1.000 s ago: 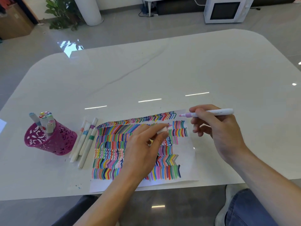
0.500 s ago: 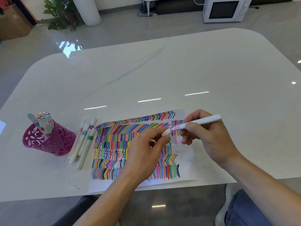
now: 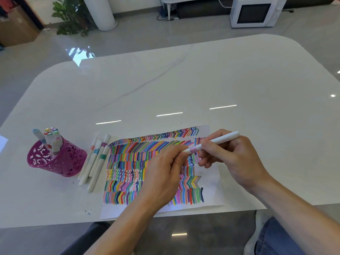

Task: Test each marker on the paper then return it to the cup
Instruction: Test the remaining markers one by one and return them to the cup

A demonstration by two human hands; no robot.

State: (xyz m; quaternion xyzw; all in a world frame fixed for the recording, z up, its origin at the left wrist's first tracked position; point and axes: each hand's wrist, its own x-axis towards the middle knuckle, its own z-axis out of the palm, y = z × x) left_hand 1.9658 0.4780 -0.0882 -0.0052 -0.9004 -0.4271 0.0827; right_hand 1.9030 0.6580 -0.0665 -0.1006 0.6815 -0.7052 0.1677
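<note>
Two hands were close together over the colour-striped paper (image 3: 211,181): the right hand (image 3: 237,162) gripped a white, pink-banded marker (image 3: 220,139) lying almost flat, tip pointing left, where the left hand (image 3: 161,177) pinched its white cap (image 3: 186,150), on the side of the pink lacy cup (image 3: 55,161).

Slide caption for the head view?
Left hand pinches the cap at the marker tip; right hand grips its barrel above the striped paper.

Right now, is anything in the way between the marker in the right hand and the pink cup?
Yes: the left hand pinches the marker at its tip end, and loose markers lie beside the cup. Lifted over them, the path looks open.
</note>
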